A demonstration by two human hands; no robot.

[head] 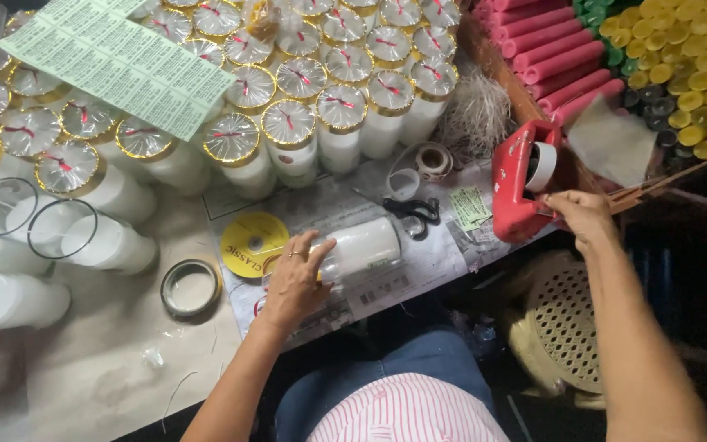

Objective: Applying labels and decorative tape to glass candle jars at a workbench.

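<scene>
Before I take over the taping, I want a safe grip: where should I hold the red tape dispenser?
Probably by its lower handle end, coming from the right, as the right hand does now. The red tape dispenser lies with its tape roll near the top, so the narrower lower end stays free of the roll. The left hand rests on the white candle jar.

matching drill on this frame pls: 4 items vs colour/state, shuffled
Items:
1. tape dispenser
2. jar under the left hand
3. scissors
4. label sheet

States:
A. pale green, lying over the wrapped jars
B. red, gripped by the right hand
C. black handles, flat on the table
D. white, lying on its side

Pairs: 1-B, 2-D, 3-C, 4-A
</scene>
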